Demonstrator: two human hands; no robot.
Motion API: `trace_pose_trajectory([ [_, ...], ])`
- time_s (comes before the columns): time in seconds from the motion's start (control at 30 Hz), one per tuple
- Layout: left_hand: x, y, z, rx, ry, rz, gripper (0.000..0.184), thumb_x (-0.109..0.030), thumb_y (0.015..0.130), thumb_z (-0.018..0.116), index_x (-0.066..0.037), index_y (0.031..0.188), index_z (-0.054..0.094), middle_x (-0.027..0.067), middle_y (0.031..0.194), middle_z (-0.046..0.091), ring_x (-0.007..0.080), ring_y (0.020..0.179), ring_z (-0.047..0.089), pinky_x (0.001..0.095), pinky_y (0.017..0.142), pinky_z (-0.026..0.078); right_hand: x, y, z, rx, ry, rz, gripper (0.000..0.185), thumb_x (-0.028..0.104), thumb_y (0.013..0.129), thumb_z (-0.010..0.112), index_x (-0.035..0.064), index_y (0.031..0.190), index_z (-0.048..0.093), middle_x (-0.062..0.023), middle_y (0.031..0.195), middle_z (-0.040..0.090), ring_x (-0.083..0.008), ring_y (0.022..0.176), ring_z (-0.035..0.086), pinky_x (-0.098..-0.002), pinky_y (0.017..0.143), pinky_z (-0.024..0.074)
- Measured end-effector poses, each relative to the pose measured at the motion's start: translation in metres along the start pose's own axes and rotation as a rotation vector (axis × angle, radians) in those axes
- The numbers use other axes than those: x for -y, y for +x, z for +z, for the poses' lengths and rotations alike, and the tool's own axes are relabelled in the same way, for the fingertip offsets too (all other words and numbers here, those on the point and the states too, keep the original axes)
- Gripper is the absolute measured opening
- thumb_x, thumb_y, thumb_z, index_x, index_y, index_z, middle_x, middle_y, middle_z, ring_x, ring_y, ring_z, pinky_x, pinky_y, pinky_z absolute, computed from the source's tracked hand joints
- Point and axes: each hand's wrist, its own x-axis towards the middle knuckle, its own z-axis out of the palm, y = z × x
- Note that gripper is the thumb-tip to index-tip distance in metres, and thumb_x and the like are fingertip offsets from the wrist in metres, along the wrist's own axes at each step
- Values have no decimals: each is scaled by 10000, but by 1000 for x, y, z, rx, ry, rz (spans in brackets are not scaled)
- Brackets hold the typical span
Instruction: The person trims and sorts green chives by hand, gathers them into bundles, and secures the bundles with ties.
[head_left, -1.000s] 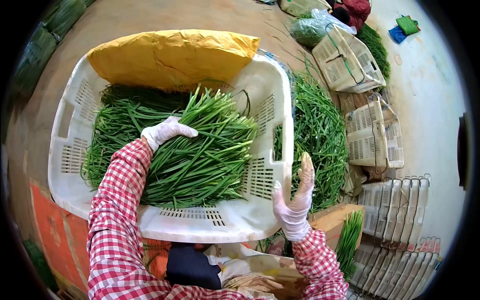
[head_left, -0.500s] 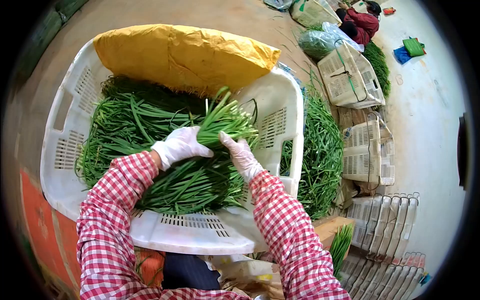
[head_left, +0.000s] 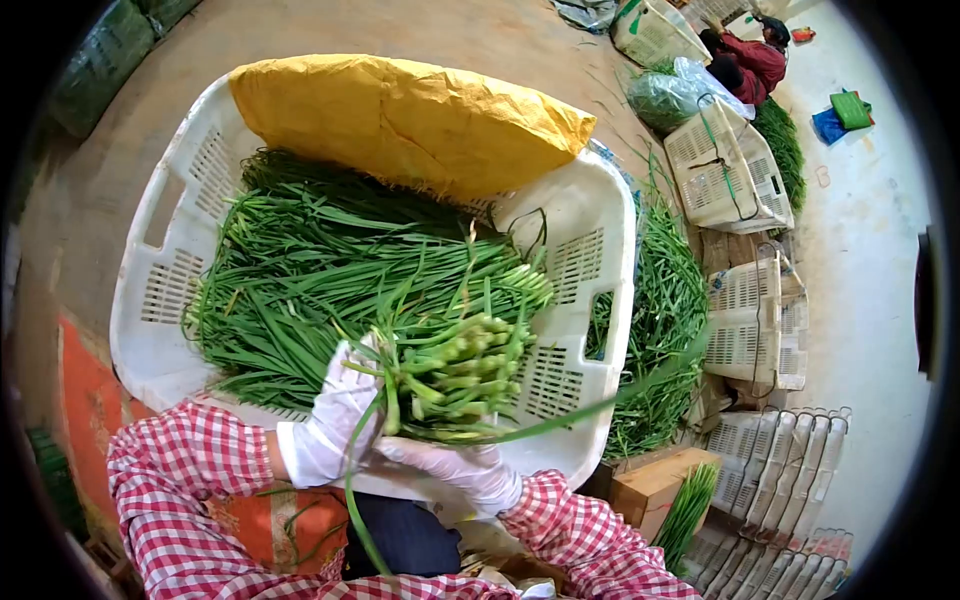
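Observation:
A bunch of garlic chives (head_left: 455, 375) is in my gloved hands at the near side of a white plastic basket (head_left: 590, 430), its pale cut ends facing up and to the right. My left hand (head_left: 340, 420) grips the bunch from the left side. Beneath it, my right hand (head_left: 455, 472) supports the bunch with its fingers wrapped around the underside; some fingers are hidden. A few long loose leaves hang from the bunch down and out to the right. More garlic chives (head_left: 320, 260) lie in the basket in a thick layer.
A yellow woven sheet (head_left: 410, 120) covers the basket's far rim. To the right lies a heap of chives (head_left: 655, 320), with crates (head_left: 740, 320) beyond it. A wooden block (head_left: 650, 490) stands near my right sleeve. A person (head_left: 750, 65) sits at the far right.
Both hands have drawn the bunch from the basket's middle toward me and turned its cut ends up. The chive layer underneath now shows more fully. The view has shifted slightly.

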Motion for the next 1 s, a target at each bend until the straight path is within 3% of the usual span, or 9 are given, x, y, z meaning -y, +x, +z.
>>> trace_pose_trajectory([
  [0.1,-9,-2,5,145,673,292,667,-337,786,598,49,1291,396,236,1234,461,388,1189,404,429,1050,292,-19,16,10,-296,-194,-575,939,293,691,802,86,1363,181,-155,1273,422,-209,1146,486,-307,885,508],
  [0.2,-28,11,13,210,1232,425,845,-404,774,646,115,1328,274,291,1289,390,387,1203,386,411,1064,270,29,42,-12,-479,333,-415,694,216,697,803,64,1254,417,-96,1130,564,-197,1014,575,-298,876,503],
  [0.4,-98,41,3,47,905,261,989,-613,670,673,50,1330,353,200,1062,603,302,878,616,333,751,502,30,54,-47,-717,603,-409,419,55,705,777,40,1078,587,-33,988,620,-129,866,593,-266,791,511],
  [0.5,-116,51,-3,-200,1234,900,1135,-657,559,720,12,1378,307,178,1335,447,319,1201,456,426,1005,328,40,48,-36,-568,490,-429,358,42,720,754,38,1044,601,-37,990,623,-132,872,596,-280,779,507],
  [0.6,-86,61,3,240,990,622,1272,-594,467,809,-10,1422,206,195,1422,326,344,1328,298,437,1095,186,61,47,-13,-467,335,-634,565,51,704,764,33,1196,487,-86,1124,589,-173,982,596,-300,857,500],
  [0.77,-216,14,42,277,213,448,1059,-407,554,860,-47,1385,310,136,1297,486,220,1184,469,375,989,396,221,6,-26,-294,-441,-1100,809,208,647,807,-14,1253,319,-148,1126,543,-264,1034,568,-334,882,494],
  [0.83,-262,6,20,262,543,800,839,-233,707,615,-31,1411,206,127,1384,347,155,1242,394,277,989,369,288,-19,-24,-380,-746,-1470,826,249,615,831,8,1224,328,-142,1056,571,-259,941,612,-324,821,524],
  [0.93,-327,-23,7,236,1030,1326,552,25,936,248,-8,1450,49,112,1515,137,57,1329,283,131,988,327,349,-108,2,-96,-167,-1713,763,84,661,776,-61,1246,308,-157,952,637,-219,788,678,-316,674,610],
  [1.0,-380,-53,80,1248,163,629,212,-63,960,374,23,1108,499,89,950,629,41,576,533,150,578,491,348,-146,11,-2,105,-1668,483,100,694,748,-38,1074,482,-129,860,661,-192,677,673,-290,583,600],
])
